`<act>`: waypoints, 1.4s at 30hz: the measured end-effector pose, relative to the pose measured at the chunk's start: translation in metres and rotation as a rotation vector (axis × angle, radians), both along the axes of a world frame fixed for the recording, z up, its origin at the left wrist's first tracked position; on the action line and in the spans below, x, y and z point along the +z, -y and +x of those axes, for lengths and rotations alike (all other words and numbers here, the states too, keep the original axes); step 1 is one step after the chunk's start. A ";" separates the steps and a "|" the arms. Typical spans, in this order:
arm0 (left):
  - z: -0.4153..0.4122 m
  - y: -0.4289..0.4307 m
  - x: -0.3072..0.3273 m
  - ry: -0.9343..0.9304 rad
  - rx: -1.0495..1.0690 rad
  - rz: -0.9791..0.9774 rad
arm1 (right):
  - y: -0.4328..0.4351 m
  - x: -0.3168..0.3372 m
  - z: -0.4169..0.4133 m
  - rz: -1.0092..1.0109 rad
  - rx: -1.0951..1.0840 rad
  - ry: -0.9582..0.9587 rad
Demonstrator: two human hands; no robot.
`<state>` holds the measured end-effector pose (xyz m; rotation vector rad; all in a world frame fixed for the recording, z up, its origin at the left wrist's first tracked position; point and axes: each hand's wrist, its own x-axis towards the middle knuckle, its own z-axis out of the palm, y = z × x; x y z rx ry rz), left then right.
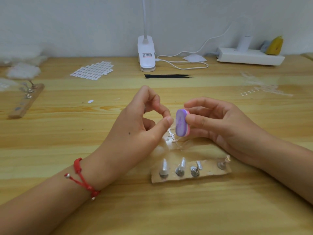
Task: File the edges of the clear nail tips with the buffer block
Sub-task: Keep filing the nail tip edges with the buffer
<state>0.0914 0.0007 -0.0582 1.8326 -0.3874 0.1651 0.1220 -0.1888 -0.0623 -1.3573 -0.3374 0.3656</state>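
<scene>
Looking down on a pale wooden table (pixel 50 133) with strong grain. At centre, two bare hands raised just above it, close together.

Left hand (pixel 142 126), red cord bracelet (pixel 81 177) on the wrist, narrowed to a pinch: thumb and forefinger tips meeting, other fingers curled behind. Trailing down from that pinch, a thin strip of clear tips (pixel 171 136), glassy and hard to pick out against the wood. Apparently held by its top end to keep one edge steady and turned toward the block.

Right hand (pixel 220 126) gripping the block (pixel 182 123) between thumb and fingers, just beside the left thumb tip. Touching the tips or a hair apart: impossible to say. Block small and oblong with rounded corners, foam-like, with a purple abrasive face worn pale in the middle and pink and white layers behind. Held upright, probably to let the gritty face stroke along a tip's edge.

Nearer the body, a ragged cardboard board (pixel 211 172) carrying four shiny metal stands, some topped with small pale pieces, likely a rack for tips.

Farther back, well apart from the hands: black pointed tweezers (pixel 168 76), a sheet of small white oval tabs (pixel 92 70), and a white clip lamp (pixel 146 53) with a looping cable.
</scene>
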 end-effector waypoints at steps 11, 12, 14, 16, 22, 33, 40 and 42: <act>0.000 0.000 0.002 -0.008 0.030 0.042 | -0.001 0.000 -0.001 -0.028 -0.007 0.020; 0.000 0.001 0.002 -0.015 0.012 0.069 | -0.001 -0.001 -0.001 -0.017 -0.026 0.017; -0.001 0.001 0.001 -0.023 -0.003 0.091 | 0.000 -0.001 0.000 -0.006 -0.039 0.013; 0.000 0.000 0.002 -0.022 0.023 0.063 | -0.001 0.000 -0.001 -0.024 -0.011 0.020; 0.000 0.001 0.002 -0.016 -0.012 0.098 | 0.000 0.001 0.002 0.038 -0.067 -0.005; -0.001 0.001 -0.003 -0.023 -0.022 0.058 | 0.000 0.000 0.002 0.086 -0.087 -0.048; 0.001 0.001 0.000 -0.004 0.037 -0.029 | -0.001 0.001 0.001 0.065 -0.065 -0.037; -0.001 0.002 -0.002 -0.023 -0.033 0.056 | 0.000 0.000 0.003 0.093 -0.089 -0.042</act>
